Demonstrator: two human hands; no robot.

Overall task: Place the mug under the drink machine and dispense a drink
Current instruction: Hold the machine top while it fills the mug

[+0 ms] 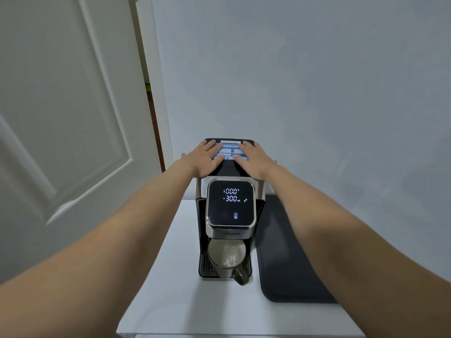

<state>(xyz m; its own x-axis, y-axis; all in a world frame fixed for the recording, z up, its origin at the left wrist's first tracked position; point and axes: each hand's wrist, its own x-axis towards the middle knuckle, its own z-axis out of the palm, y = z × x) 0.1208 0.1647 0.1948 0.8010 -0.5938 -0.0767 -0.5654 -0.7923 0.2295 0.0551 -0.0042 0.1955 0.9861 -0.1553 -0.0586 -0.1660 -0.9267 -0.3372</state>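
A dark metal mug (225, 258) stands on the drip tray under the spout of the drink machine (230, 203), its handle turned toward me and to the right. Liquid froths inside the mug. The machine's black touch panel is lit and reads 300 ml. My left hand (206, 158) lies flat on the left of the machine's top, fingers spread, holding nothing. My right hand (253, 159) lies flat on the right of the top in the same way. A blue label on the lid shows between the two hands.
The machine sits on a white table (185, 301) against a pale wall. A black mat (288, 264) lies on the table right of the machine. A white panelled door (61, 118) stands at the left.
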